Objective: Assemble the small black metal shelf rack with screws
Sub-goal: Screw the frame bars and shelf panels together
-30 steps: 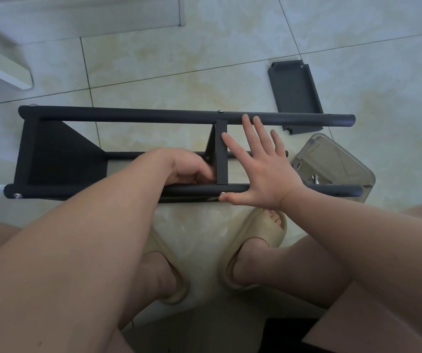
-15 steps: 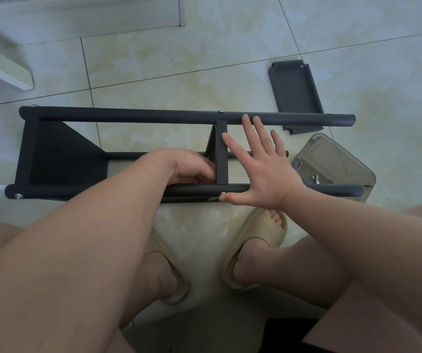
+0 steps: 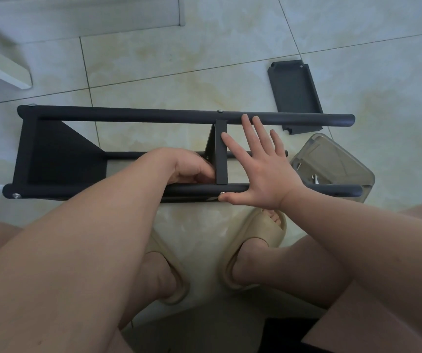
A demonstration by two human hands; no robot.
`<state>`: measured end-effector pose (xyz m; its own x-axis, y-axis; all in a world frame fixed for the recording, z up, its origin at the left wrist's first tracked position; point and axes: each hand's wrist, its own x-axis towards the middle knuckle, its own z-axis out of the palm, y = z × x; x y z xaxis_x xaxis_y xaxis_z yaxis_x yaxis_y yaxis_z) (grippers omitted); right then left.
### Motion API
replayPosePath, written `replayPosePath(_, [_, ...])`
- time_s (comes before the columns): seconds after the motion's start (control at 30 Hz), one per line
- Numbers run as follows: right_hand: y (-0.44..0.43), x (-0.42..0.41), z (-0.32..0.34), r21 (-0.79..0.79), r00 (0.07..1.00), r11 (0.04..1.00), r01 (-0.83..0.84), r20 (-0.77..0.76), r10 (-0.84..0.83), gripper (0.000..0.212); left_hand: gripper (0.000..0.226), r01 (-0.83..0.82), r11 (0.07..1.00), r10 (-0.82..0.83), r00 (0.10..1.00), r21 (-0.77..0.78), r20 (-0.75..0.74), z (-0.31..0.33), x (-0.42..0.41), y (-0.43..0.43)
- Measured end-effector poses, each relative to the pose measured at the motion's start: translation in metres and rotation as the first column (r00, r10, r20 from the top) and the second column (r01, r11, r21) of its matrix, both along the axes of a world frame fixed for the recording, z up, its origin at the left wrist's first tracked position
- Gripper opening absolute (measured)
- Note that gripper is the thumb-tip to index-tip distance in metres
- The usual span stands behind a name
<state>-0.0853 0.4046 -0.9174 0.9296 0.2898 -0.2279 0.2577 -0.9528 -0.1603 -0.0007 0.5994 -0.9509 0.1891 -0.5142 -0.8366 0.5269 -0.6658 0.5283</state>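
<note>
Assembly was judged to be past its midpoint. The black shelf rack (image 3: pixel 154 115) was laid on its side on the tiled floor (image 3: pixel 205 59), just ahead of the person's feet, with its long poles running left to right. An end shelf (image 3: pixel 59 154) was seen already fixed at the left, with screw heads showing at the pole ends there. A middle shelf (image 3: pixel 221 154) was stood between the poles, and a screw head (image 3: pixel 222 193) was visible on the near pole beside it (another showed on the far pole above it).

The right hand (image 3: pixel 263 171) was spread flat against the right face of the middle shelf, its fingers (image 3: pixel 249 131) straight and splayed, gripping nothing, the thumb laid along the near pole. The left hand (image 3: pixel 189 166) was tucked against the shelf's left face with its fingers curled; whether anything was pinched in them could not be told.

One loose shelf panel (image 3: pixel 294 95) was left lying beyond the far pole, and a few screws (image 3: pixel 314 178) remained in a clear plastic box (image 3: pixel 337 154) at the right, so the last shelf was judged still to be fitted at the rack's open right end.
</note>
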Motion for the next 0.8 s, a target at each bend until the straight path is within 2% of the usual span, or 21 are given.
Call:
replayPosePath(0.13, [-0.0006, -0.0003, -0.0014, 0.013, 1.0, 1.0, -0.002, 0.018, 0.001, 0.116, 0.046, 0.0, 0.999, 0.0, 1.0, -0.032, 0.006, -0.0026, -0.0011, 0.0009])
replayPosePath(0.23, [-0.0008, -0.0004, -0.0022, 0.016, 1.0, 1.0, -0.004, 0.027, 0.003, 0.116, 0.052, -0.018, 0.998, 0.018, 1.0, -0.065, -0.007, -0.0042, -0.001, 0.0013])
replayPosePath(0.43, [-0.0009, -0.0002, -0.0021, 0.019, 1.0, 1.0, 0.0, 0.025, -0.001, 0.116, 0.045, -0.034, 0.997, 0.03, 0.998, -0.073, -0.055, -0.0011, 0.0004, 0.0012])
replayPosePath(0.57, [-0.001, -0.0001, -0.0021, 0.01, 1.0, 1.0, -0.003, 0.028, 0.003, 0.116, 0.02, 0.043, 0.999, -0.044, 0.997, -0.008, -0.064, 0.0049, 0.0001, -0.0001])
replayPosePath(0.63, [-0.0013, -0.0001, -0.0022, 0.014, 1.0, 1.0, -0.002, 0.03, 0.001, 0.117, 0.016, 0.041, 0.999, -0.041, 0.999, 0.024, -0.025, 0.0044, 0.0, -0.0013])
replayPosePath(0.8, [-0.0006, -0.0004, -0.0027, 0.014, 1.0, 1.0, -0.006, 0.028, 0.006, 0.116, 0.029, -0.028, 1.0, 0.028, 1.0, -0.005, -0.005, -0.0002, -0.0012, -0.0016])
